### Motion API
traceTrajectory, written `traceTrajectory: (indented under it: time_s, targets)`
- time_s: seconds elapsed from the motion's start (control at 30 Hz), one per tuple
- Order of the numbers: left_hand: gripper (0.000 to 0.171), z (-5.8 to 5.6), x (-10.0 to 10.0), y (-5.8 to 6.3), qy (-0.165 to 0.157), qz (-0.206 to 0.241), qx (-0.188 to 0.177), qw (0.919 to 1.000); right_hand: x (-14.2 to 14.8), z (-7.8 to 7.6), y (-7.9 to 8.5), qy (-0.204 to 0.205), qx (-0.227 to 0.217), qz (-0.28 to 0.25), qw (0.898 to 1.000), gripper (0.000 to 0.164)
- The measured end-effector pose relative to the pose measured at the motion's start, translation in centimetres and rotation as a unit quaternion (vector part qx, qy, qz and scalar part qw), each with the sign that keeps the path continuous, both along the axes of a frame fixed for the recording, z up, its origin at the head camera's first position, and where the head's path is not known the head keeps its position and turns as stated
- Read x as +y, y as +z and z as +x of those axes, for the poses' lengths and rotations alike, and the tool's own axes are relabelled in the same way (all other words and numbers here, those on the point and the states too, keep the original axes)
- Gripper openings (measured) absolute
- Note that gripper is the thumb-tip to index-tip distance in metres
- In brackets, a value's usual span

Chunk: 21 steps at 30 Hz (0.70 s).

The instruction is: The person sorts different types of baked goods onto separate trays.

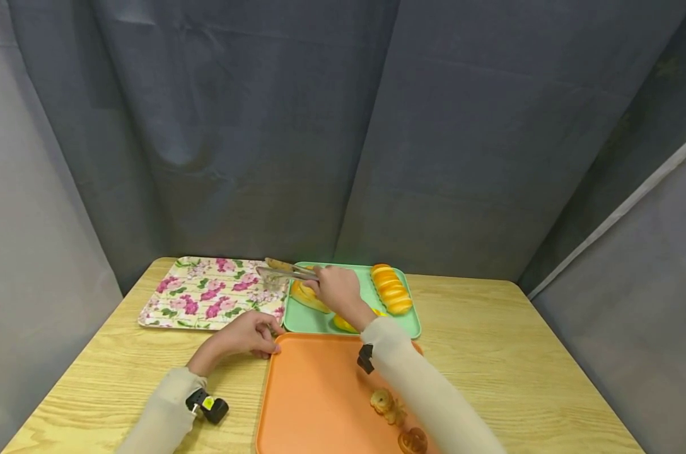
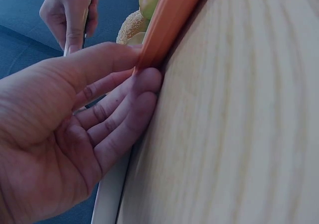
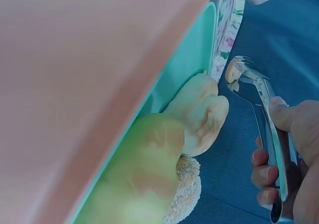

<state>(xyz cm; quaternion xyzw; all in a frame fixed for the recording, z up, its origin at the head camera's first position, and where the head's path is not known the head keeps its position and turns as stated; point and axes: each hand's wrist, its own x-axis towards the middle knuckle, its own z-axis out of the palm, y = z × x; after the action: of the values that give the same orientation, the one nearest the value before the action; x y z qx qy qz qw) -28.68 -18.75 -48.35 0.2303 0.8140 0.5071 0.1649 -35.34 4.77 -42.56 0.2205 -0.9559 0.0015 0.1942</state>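
My right hand (image 1: 337, 290) grips metal tongs (image 3: 269, 129) that reach left over the border of the floral tray (image 1: 207, 293) and the green tray (image 1: 366, 287). A small brown piece of bread (image 3: 233, 71) sits between the tong tips, raised above the trays. With thumb and fingers, my left hand (image 1: 249, 334) pinches the far left corner of the orange tray (image 1: 314, 391). The green tray bears a twisted-looking bread (image 3: 199, 112), a yellow-green bun (image 3: 144, 169), a sesame-coated bread (image 3: 187, 189) and a long ridged loaf (image 1: 391, 290).
On the orange tray's right side lie pale ruffled pastries (image 1: 384, 401) and a glossy brown bun (image 1: 413, 441), partly under my right forearm. The wooden table (image 1: 490, 353) ends at grey curtains (image 1: 252, 126) behind. The three trays stand close together.
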Motion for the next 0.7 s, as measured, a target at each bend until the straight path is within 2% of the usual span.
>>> traceTrajectory:
  time_s: [0.7]
  targets:
    - [0.027, -0.14, -0.12, -0.25, -0.007, 0.001, 0.001, 1.0, -0.72, -0.31, -0.65, 0.003, -0.027, 0.01, 1.0, 0.036]
